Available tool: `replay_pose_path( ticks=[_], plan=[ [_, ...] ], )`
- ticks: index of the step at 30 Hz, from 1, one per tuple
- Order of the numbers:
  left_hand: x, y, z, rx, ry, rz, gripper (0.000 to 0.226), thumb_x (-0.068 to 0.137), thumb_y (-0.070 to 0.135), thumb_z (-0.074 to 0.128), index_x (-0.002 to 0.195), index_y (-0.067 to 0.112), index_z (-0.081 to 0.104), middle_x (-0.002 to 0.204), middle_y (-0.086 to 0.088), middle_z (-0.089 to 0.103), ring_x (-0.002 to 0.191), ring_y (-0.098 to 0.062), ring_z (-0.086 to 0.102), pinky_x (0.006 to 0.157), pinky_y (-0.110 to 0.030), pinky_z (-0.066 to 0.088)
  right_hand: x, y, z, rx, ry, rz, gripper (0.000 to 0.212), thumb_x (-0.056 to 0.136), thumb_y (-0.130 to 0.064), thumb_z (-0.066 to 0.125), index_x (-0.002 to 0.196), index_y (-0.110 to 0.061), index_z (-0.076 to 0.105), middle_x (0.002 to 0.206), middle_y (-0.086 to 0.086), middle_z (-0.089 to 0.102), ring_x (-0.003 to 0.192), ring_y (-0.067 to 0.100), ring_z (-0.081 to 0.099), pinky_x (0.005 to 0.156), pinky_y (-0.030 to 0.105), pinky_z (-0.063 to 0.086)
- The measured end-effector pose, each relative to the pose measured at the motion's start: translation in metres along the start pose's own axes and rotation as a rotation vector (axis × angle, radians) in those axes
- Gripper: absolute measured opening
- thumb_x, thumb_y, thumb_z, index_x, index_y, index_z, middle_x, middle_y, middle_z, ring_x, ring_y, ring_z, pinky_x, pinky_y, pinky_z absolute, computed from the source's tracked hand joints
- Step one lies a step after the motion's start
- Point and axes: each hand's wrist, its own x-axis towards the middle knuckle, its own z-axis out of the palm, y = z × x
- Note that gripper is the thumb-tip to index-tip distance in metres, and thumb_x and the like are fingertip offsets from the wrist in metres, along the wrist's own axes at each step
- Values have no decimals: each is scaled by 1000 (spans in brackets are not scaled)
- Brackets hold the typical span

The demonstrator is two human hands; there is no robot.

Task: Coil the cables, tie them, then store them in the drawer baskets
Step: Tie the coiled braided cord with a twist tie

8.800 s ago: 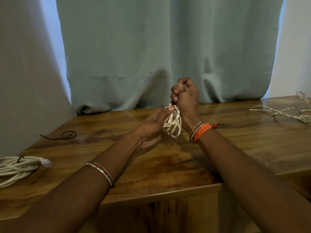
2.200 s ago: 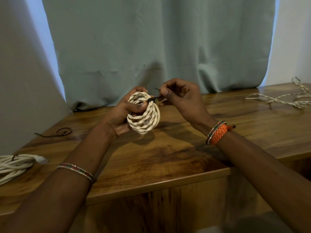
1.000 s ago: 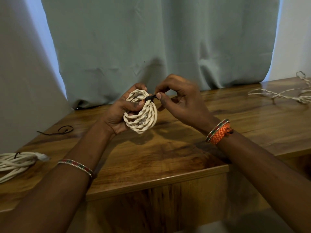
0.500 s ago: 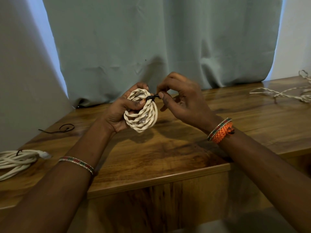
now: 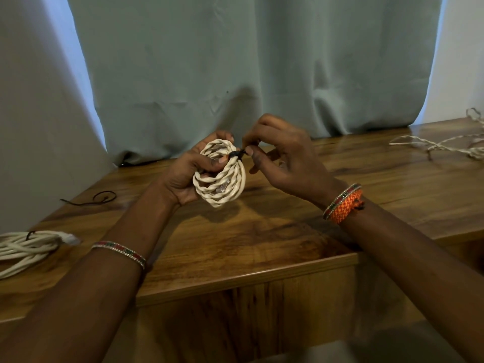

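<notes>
2 hands (image 5: 235, 166) hold coiled cable (image 5: 221, 179) above table (image 5: 262, 268).

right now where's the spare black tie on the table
In the head view the loose black tie lies on the table at the far left, near the curtain, left of the left hand and beyond the tied cable bundle.

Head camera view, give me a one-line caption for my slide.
Left hand holds a coiled cream cable while the right hand pinches its black tie.
</notes>
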Motion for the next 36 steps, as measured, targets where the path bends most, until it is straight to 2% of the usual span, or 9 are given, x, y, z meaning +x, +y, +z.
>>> replay_pose_path(
  ticks=[5,10,16,21,24,29,32,34,36],
  plan=[
    [3,-1,-3,13,10,-26,55,43,13,89,89,14,60,86,-10,57,67,-17,62,61,-24,54,-1,2,1,12,9,9,8,87,-2,59,90,0,65,87,4,55,77,16,59,54,31,53],
    [3,-7,1,23,19,-46,55,41,10,88,87,12,59,76,-6,65,64,-15,65,57,-23,54,-3,4,4,67,31,50,6,81,1,65,85,-1,69,80,5,60,73,16,61,57,34,54],
    [1,1,4,4,66,33,70,36,16,91,94,12,52,66,-1,63,55,-12,62,50,-21,52,1,8,4,323,65,336,16,83,-1,67,82,-18,69,84,-4,68,86,11,67,79,35,58],
    [1,0,4,31,65,32,69,37,17,91,93,12,52,68,-1,64,57,-11,62,53,-21,52,1,9,3,475,29,373,16,84,1,65,84,-15,68,84,1,69,86,16,67,67,35,59],
    [3,-1,3,6,57,26,63,39,14,90,90,12,55,68,-3,65,58,-13,63,52,-22,52,1,10,4,471,23,397,15,81,3,68,83,-13,69,85,8,71,85,21,69,75,36,58],
    [5,-2,0,0,63,25,60,39,14,91,90,13,58,72,-4,65,61,-14,63,54,-24,53,2,11,3,440,84,409,17,75,3,73,83,-11,69,81,-3,69,78,8,66,77,23,54],
    [4,-2,0,-4,62,42,61,39,14,91,90,13,57,71,-4,65,59,-14,63,54,-23,53,1,12,5,436,68,415,20,80,1,69,84,-19,71,86,0,71,88,15,69,83,35,56],
    [4,-1,0,-12,67,52,64,39,14,91,91,11,55,71,-4,65,58,-14,63,53,-23,53,1,13,6,418,92,403,21,83,-1,67,83,-22,70,88,3,71,89,22,68,81,43,57],
    [3,0,1,-15,64,60,64,40,13,91,92,11,53,73,-4,66,60,-14,64,54,-23,53,2,12,6,402,118,399,19,84,-2,65,83,-21,69,90,5,68,89,23,67,73,40,59]
  ],
)
